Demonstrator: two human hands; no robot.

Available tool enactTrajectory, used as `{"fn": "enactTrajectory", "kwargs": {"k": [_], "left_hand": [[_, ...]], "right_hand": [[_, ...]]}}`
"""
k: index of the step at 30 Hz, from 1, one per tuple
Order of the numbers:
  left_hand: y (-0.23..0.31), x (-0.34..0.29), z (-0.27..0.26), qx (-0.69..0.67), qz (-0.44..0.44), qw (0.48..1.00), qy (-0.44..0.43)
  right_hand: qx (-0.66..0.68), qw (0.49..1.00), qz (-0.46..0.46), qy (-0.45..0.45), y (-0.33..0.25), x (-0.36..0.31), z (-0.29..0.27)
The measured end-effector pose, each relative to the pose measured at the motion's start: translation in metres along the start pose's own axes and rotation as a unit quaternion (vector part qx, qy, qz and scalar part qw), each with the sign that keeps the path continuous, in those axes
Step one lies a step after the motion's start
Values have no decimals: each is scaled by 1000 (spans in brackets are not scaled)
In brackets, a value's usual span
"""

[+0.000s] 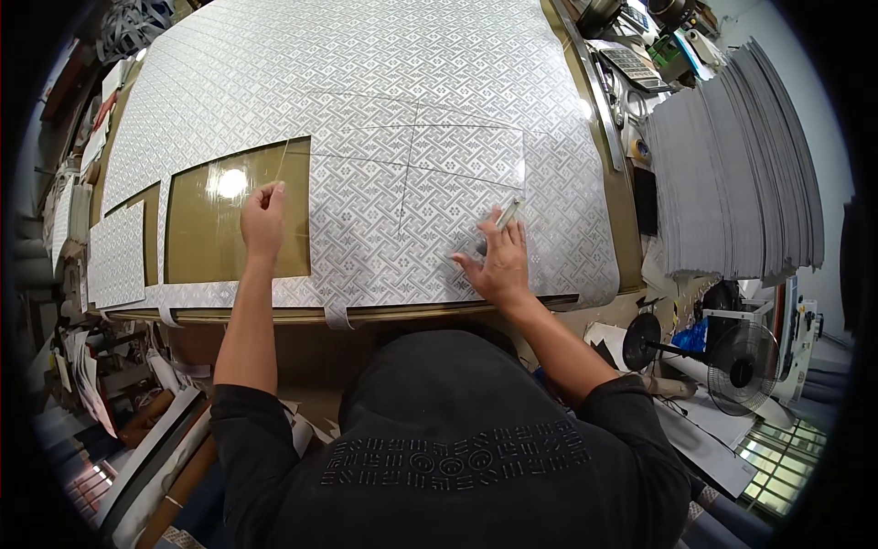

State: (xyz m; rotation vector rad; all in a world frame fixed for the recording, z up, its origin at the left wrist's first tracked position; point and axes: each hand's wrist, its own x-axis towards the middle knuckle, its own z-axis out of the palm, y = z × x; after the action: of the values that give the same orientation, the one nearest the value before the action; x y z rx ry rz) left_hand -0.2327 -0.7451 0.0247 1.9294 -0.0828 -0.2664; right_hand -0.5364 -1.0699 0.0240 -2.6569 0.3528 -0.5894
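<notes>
A silver-white patterned sheet [366, 55] covers most of the work table, with dark lines marked across it. Above a rectangular cut-out that bares the olive-brown tabletop [197, 238], my left hand [262, 224] is closed in a pinch. A thin pale strip [283, 163] rises from its fingertips toward the cut-out's top corner. My right hand [503, 261] rests on the sheet to the right of the cut-out. Between its thumb and fingers is a slim tool with a metallic tip, which looks like a utility knife [508, 212]. The fingers partly hide its body.
A separate patterned piece [121, 256] lies at the table's left end. Narrow offcuts [337, 317] hang over the front edge. On the right stand a tall stack of grey sheets [732, 174] and a fan [743, 366]. A calculator [631, 66] sits behind the metal edge strip.
</notes>
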Motion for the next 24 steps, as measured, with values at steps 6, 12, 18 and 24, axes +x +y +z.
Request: {"fn": "enactTrajectory", "kwargs": {"k": [6, 12, 18, 24], "left_hand": [[32, -25, 17, 165, 185, 968, 39], [11, -121, 31, 190, 303, 930, -82], [9, -130, 23, 177, 190, 960, -103], [20, -107, 24, 65, 83, 988, -111]], "right_hand": [[-16, 999, 30, -38, -26, 49, 42], [-3, 999, 23, -47, -52, 140, 92], [-10, 998, 43, -50, -86, 210, 121], [-12, 999, -22, 43, -48, 95, 74]]}}
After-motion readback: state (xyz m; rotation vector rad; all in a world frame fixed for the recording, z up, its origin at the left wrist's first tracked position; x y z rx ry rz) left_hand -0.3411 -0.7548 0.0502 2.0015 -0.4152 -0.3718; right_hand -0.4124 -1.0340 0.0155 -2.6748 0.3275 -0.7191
